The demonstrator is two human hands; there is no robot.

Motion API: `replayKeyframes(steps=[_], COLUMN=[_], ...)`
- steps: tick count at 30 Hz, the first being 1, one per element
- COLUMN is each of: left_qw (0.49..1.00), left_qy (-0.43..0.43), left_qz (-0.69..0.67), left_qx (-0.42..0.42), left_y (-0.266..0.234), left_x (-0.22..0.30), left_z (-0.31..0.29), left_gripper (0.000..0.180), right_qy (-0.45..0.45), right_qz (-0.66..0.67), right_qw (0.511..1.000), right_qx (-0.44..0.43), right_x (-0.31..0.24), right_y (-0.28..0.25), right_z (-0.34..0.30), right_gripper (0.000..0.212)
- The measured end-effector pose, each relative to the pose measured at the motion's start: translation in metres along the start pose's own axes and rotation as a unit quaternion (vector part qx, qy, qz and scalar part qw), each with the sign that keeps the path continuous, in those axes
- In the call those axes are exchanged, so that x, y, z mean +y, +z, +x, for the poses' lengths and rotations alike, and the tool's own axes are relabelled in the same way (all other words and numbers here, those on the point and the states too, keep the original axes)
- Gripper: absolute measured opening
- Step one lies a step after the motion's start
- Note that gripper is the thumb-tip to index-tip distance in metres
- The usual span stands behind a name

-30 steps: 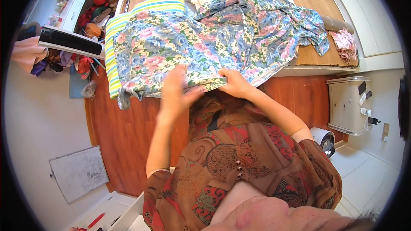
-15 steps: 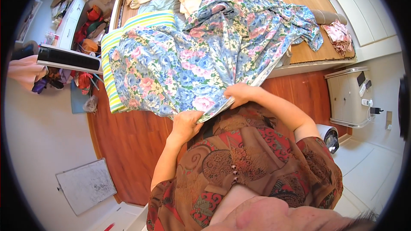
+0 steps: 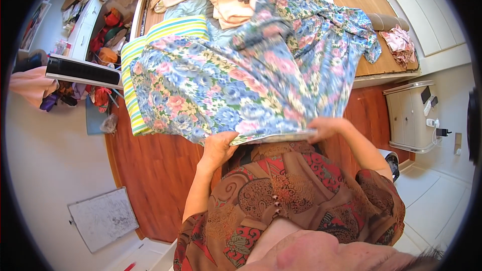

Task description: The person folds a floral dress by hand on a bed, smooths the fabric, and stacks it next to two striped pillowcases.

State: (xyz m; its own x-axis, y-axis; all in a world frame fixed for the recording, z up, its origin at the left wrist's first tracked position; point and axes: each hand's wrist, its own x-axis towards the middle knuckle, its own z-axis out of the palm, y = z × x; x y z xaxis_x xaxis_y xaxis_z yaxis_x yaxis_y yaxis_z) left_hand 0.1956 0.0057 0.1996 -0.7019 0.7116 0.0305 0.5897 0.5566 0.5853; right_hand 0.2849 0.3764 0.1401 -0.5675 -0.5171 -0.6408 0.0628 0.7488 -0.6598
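Note:
A large floral cloth (image 3: 236,95), blue, pink and cream, spreads from the bed toward my body. Its near edge is stretched between my two hands. My left hand (image 3: 220,146) pinches that edge at the left, fingers closed on the fabric. Farther right, my right hand (image 3: 326,127), slightly blurred, grips the same edge. The cloth's far part lies bunched and folded on the bed. Under its left side shows a yellow, blue and white striped cloth or pillow (image 3: 131,88); how far it runs beneath is hidden.
Crumpled peach cloth (image 3: 228,7) and pale blue bedding (image 3: 188,7) lie at the back of the bed. A pink cloth (image 3: 399,47) and a brown roll (image 3: 386,21) rest on its right side. A beige cabinet (image 3: 409,115) stands right, and a whitish board (image 3: 103,219) lower left.
My right hand has moved right and slightly nearer with the cloth's edge, pulling it straighter and wider. The far folds have shifted, uncovering more peach cloth. My left hand has barely moved.

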Motion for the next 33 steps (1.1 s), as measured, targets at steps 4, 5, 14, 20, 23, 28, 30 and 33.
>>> replayKeyframes(steps=[4, 5, 14, 20, 23, 28, 30, 33], left_qw=[1.0, 1.0, 0.997, 0.998, 0.998, 0.996, 0.996, 0.996], left_qy=[-0.011, -0.014, -0.044, -0.016, 0.0, -0.038, -0.02, 0.0], left_qz=[-0.017, -0.011, -0.01, -0.011, 0.009, -0.001, -0.014, -0.002], left_qx=[-0.014, -0.019, -0.054, -0.063, -0.064, -0.085, -0.083, -0.092], left_y=[0.003, 0.004, 0.002, 0.023, 0.024, 0.028, 0.028, 0.025], left_x=[-0.005, -0.007, 0.003, 0.003, -0.002, -0.011, -0.008, -0.005], left_z=[-0.002, -0.002, -0.015, -0.026, -0.027, -0.032, -0.024, -0.014], left_gripper=[0.011, 0.01, 0.01, 0.022, 0.024, 0.02, 0.022, 0.02], right_qy=[-0.038, -0.078, 0.016, 0.213, 0.218, -0.049, -0.19, -0.079], right_qz=[0.155, 0.197, 0.006, -0.11, -0.127, 0.237, 0.087, 0.107], right_qw=[0.987, 0.973, 0.883, 0.849, 0.842, 0.804, 0.868, 0.991], right_qx=[0.021, 0.096, 0.469, 0.47, 0.477, 0.544, 0.451, 0.034], right_x=[0.011, 0.027, 0.053, 0.084, 0.118, -0.001, -0.032, -0.069], right_y=[0.001, 0.001, -0.08, -0.084, -0.081, -0.088, -0.067, -0.053], right_z=[-0.012, -0.004, 0.108, 0.182, 0.196, 0.117, 0.087, 0.043], right_gripper=[0.032, 0.031, 0.035, 0.037, 0.022, 0.013, 0.012, 0.018])
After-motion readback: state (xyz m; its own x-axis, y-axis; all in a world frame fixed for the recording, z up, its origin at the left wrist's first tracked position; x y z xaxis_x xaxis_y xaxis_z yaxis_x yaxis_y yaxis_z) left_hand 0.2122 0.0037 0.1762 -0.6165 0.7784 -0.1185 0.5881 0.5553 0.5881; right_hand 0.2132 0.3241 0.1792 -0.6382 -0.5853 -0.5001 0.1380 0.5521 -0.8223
